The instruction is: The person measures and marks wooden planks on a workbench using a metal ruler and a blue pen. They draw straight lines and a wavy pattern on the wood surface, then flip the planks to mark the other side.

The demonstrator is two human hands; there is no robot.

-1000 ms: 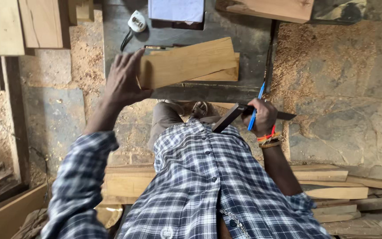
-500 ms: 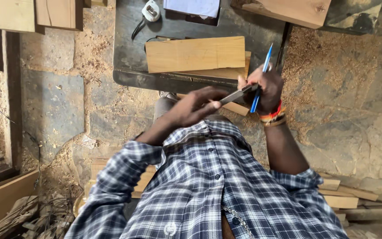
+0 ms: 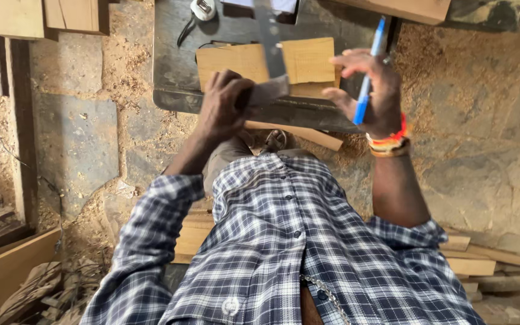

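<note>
Left hand point(image 3: 221, 111): clenched around the try square point(image 3: 270, 66), its blade over the board point(image 3: 308, 60).
Right hand point(image 3: 371, 90): grasping a blue pen point(image 3: 368, 78).
Board: on the dark tabletop point(image 3: 170, 66).

Boards point(image 3: 308, 60) are stacked on the worktop point(image 3: 173, 66), tape measure point(image 3: 203, 8) behind them, more planks point(image 3: 476, 265) piled on the floor at right.

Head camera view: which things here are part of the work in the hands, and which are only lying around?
In use:
- left hand gripping metal try square
- right hand holding blue pen
- pale wooden board on dark metal table

Lying about:
- white tape measure
- stacked wood offcuts
- sawdust
</note>
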